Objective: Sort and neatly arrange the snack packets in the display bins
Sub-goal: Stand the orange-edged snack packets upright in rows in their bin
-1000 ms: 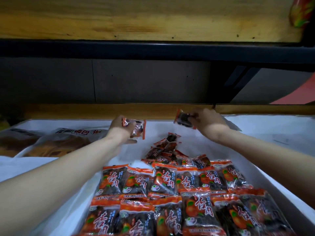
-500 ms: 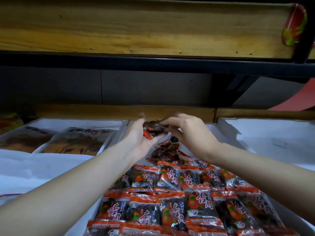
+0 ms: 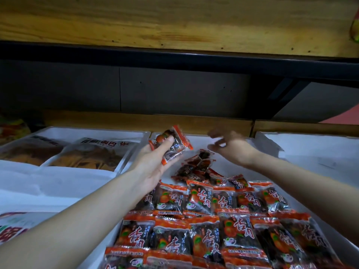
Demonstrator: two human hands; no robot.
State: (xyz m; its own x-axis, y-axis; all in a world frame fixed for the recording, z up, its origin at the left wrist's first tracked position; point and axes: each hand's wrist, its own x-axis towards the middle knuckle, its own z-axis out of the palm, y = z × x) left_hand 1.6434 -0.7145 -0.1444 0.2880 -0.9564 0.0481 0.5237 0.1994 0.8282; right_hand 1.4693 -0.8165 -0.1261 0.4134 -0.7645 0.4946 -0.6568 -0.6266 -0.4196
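Observation:
Small snack packets with orange ends and dark contents fill the near part of a white bin [image 3: 196, 137]. They lie in neat overlapping rows [image 3: 213, 220], with a loose heap [image 3: 196, 166] behind them. My left hand [image 3: 155, 164], palm up, holds a small stack of these packets [image 3: 172, 145], my thumb pressing on top. My right hand [image 3: 231, 146] hovers above the loose heap, blurred, its fingers loosely spread and holding nothing.
A white bin [image 3: 77, 132] on the left holds large brown snack bags [image 3: 91, 156]. Another white bin [image 3: 310, 148] stands on the right. A wooden shelf [image 3: 174, 24] with a black rail overhangs the bins. A wooden ledge runs behind them.
Both hands met over the back of the bin, and the right hand's packet passed to the left. The right hand has now drawn away with nothing in it.

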